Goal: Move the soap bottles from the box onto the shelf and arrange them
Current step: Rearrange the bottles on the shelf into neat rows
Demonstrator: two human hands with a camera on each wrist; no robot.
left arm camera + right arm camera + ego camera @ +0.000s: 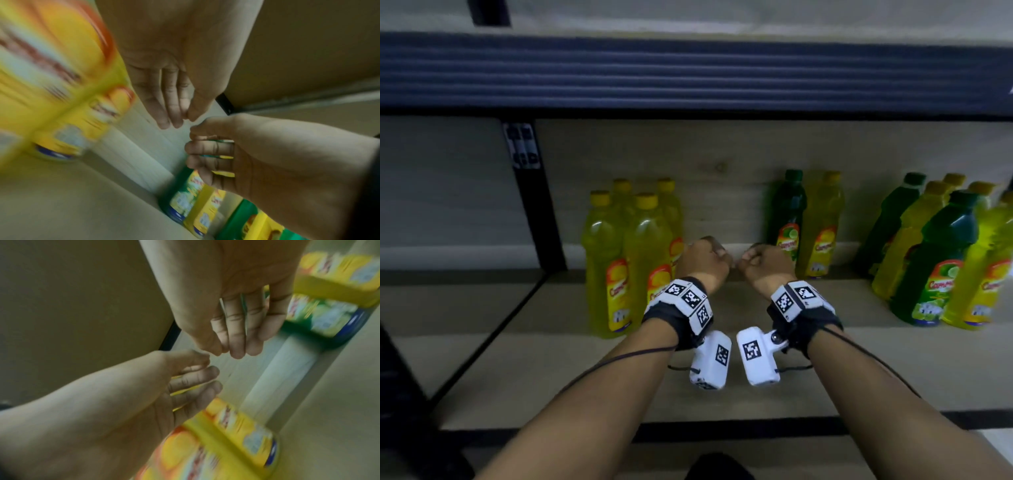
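1. Left hand (703, 262) and right hand (765, 263) side by side over the shelf (722, 394), in the gap between two bottle groups, fingertips nearly meeting.
2. Left hand: empty; in the left wrist view fingers (162, 97) extended and pressed together, pointing at the shelf's back edge. Loosely bent in the head view. Relaxed, gripping nothing.
3. Right hand: empty; in the right wrist view fingers (236, 331) straight and close together, thumb tucked alongside. Gripping nothing.
4. Yellow bottle cluster (630, 253) upright on the shelf, just left of the left hand; four yellow caps visible, two in front, two behind.
5. Green bottle (787, 219) and yellow bottle (822, 226) upright side by side against the back panel, just right of the right hand.
6. Right-hand group (941, 253) of mixed green and yellow bottles further right on the shelf, running out of frame; exact count unclear.
7. Box not visible in any view.
8. Wrist bands with black-and-white marker tags (690, 299) on both wrists, white camera modules (756, 356) hanging below, thin cables along the forearms.
9. Wrist views motion-blurred; labels unreadable there.
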